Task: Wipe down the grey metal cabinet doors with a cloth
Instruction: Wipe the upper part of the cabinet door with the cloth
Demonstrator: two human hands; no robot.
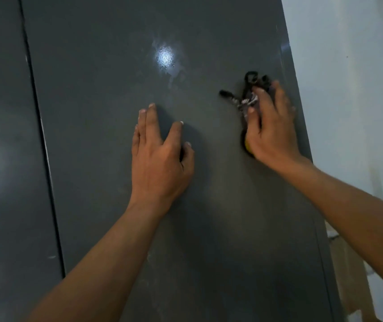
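- The left cabinet door [4, 159] fills the left edge, grey and slightly shiny.
- A dark vertical seam [41, 135] separates it from the right cabinet door [116, 66], which takes most of the view.
- The left hand [160, 154] lies flat on the right door, near its middle, with straight fingers and holding nothing.
- Above this hand there is a bright reflection of light [165, 58] on the metal.
- The cloth [247, 101], dark with pale patches and loose strands, is bunched against the right door near its right edge.
- The right hand [271, 129] grips the cloth with bent fingers and presses it on the door.
- A pale wall [348, 89] stands to the right of the cabinet.
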